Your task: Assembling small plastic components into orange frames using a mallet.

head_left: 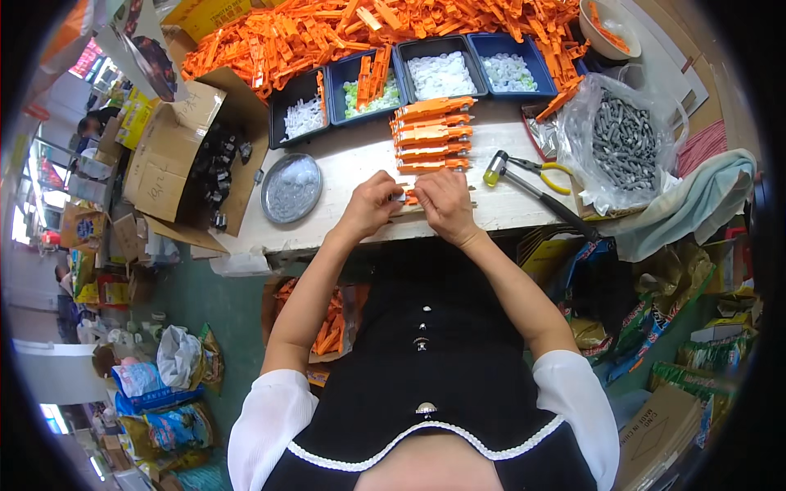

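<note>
At the table's near edge my two hands work close together on an orange plastic part [411,198]. My right hand [447,204] is closed, its fingers pressed on the part's right side. My left hand [372,206] pinches a small pale piece [400,196] against the part's left end; its exact kind is too small to tell. Just beyond my fingers, several similar orange parts [432,133] lie side by side in a row, with metal bits at their right ends.
Bins of small white and green pieces [442,75] line the back, below an orange heap [270,51]. To the left are a round metal dish [291,188] and a carton of black parts [176,155]. Rightward lie a hammer [540,192], pliers [550,173] and a bag of grey pieces [626,139].
</note>
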Available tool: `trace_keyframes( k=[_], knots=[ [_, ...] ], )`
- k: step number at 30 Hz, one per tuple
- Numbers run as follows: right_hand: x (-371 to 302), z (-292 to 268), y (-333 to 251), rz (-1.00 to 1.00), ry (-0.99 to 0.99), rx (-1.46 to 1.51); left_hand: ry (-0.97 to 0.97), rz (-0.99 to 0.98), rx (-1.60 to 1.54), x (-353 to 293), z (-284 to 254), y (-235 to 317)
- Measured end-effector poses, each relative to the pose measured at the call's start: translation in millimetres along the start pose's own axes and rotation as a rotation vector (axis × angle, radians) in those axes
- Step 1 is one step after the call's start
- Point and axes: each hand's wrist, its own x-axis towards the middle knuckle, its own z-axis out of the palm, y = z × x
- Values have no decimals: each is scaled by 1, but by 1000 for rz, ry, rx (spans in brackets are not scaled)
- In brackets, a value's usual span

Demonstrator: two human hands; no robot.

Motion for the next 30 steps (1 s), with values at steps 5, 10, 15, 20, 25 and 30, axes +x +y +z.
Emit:
trace_keyframes(
  k=[5, 10, 15, 20, 25, 30],
  knots=[
    [0, 1, 1, 5, 4, 5, 125, -511, -531, -8, 1, -1],
    [4, 0, -1, -1, -3, 18, 220, -589, -791, -16, 12, -10],
    [5, 2, -1, -9, -20, -5, 209, -595, -805, -16, 12, -14],
    [5, 0, 0, 15, -33, 16, 108, -707, -753, -4, 4, -6],
    [18, -34, 22, 188, 3, 220, -119, -362, -29, 35, -20, -33],
    [21, -104, 85, 440, -31, 68, 151, -398, 497, 128, -60, -74]
  ],
)
